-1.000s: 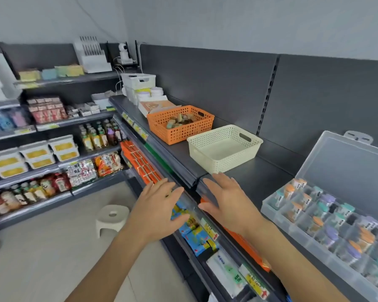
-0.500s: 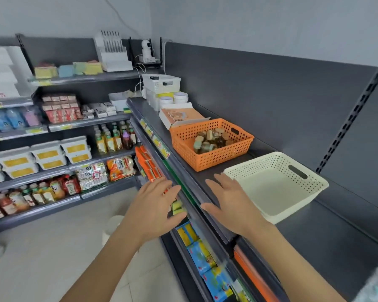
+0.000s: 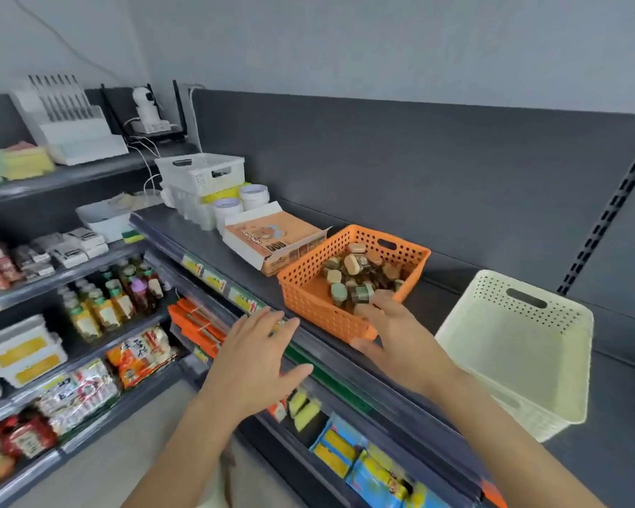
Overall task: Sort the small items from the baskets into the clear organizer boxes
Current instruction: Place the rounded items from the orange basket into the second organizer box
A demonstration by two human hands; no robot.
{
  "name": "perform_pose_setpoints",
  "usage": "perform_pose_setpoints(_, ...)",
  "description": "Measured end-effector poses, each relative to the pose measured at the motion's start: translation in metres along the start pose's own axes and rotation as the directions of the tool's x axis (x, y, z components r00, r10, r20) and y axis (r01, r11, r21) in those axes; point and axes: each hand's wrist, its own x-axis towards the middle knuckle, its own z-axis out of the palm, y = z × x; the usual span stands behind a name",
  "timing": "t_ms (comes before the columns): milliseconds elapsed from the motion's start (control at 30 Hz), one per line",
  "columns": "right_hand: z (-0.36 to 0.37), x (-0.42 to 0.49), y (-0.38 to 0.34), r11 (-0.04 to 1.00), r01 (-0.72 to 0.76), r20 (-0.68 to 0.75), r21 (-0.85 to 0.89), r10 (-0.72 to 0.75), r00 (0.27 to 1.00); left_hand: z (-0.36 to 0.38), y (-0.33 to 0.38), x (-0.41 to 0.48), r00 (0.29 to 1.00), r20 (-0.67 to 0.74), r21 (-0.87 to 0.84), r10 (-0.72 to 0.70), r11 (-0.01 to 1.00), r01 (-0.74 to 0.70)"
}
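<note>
An orange basket (image 3: 316, 309) stands on the dark top shelf and holds several small capped jars (image 3: 352, 269) in green, tan and brown. My right hand (image 3: 393, 335) is at its near right corner, with the fingers curled over the rim and the thumb against the outer wall. My left hand (image 3: 257, 357) hovers with spread fingers over the shelf's front edge, just left of the basket, and holds nothing. An empty cream basket (image 3: 550, 324) sits to the right. No clear organizer box shows in this view.
An orange-printed cardboard box (image 3: 268, 240) lies right behind the orange basket, with tape rolls (image 3: 228, 207) and a white basket (image 3: 202, 172) further back. Lower shelves at left carry bottles (image 3: 103, 306) and snack packs. A dark back panel bounds the shelf.
The view has swung left, so the organizer box has left the frame. My right hand moved forward from the shelf edge onto the orange basket's corner. My left hand stays spread.
</note>
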Motion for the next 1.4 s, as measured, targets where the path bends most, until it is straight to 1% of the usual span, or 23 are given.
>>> perform_pose_setpoints(167,0.0,0.022,-0.006,0.995,-0.098,-0.003,-0.011,0.098,0.995,0.002,-0.019,0.037,0.994,-0.035,-0.056,0.099,0.993,-0.101)
perform_pose_setpoints(333,0.0,0.046,0.006,0.989,-0.146,-0.033,-0.028,0.145,0.989,0.007,-0.03,0.076,0.984,-0.092,-0.059,0.155,0.985,-0.161)
perform_pose_setpoints(500,0.002,0.079,0.027,0.989,-0.146,-0.067,-0.012,0.144,0.987,0.008,-0.034,0.114,0.979,-0.079,-0.071,0.19,0.978,-0.196)
perform_pose_setpoints(633,0.006,0.104,0.045,0.991,-0.135,-0.059,-0.012,0.134,0.989,0.013,-0.034,0.149,0.976,-0.08,-0.096,0.2,0.974,-0.207)
perform_pose_setpoints(700,0.011,0.114,0.055,0.991,-0.129,-0.04,-0.029,0.128,0.991,0.017,-0.032,0.162,0.975,-0.069,-0.114,0.209,0.97,-0.216)
perform_pose_setpoints(800,0.021,0.125,0.064,0.99,-0.125,0.048,-0.071,0.128,0.991,0.025,-0.034,0.177,0.974,-0.04,-0.126,0.224,0.966,-0.227)
perform_pose_setpoints(900,0.027,0.133,0.071,0.986,-0.108,0.117,-0.125,0.122,0.986,0.028,-0.034,0.192,0.969,-0.056,-0.131,0.241,0.96,-0.247)
perform_pose_setpoints(1067,0.034,0.142,0.076,0.984,-0.071,0.212,-0.163,0.105,0.972,0.038,-0.037,0.21,0.957,-0.047,-0.172,0.287,0.941,-0.29)
perform_pose_setpoints(1200,0.038,0.147,0.077,0.979,-0.116,0.269,-0.17,0.159,0.95,0.041,-0.04,0.226,0.942,-0.041,-0.198,0.332,0.922,-0.334)
perform_pose_setpoints(1300,0.036,0.148,0.077,0.971,-0.169,0.255,-0.17,0.209,0.944,0.042,-0.039,0.239,0.931,-0.033,-0.22,0.364,0.906,-0.362)
perform_pose_setpoints(1400,0.029,0.152,0.077,0.966,-0.232,0.176,-0.111,0.249,0.952,0.044,-0.039,0.252,0.92,-0.045,-0.214,0.389,0.896,-0.389)
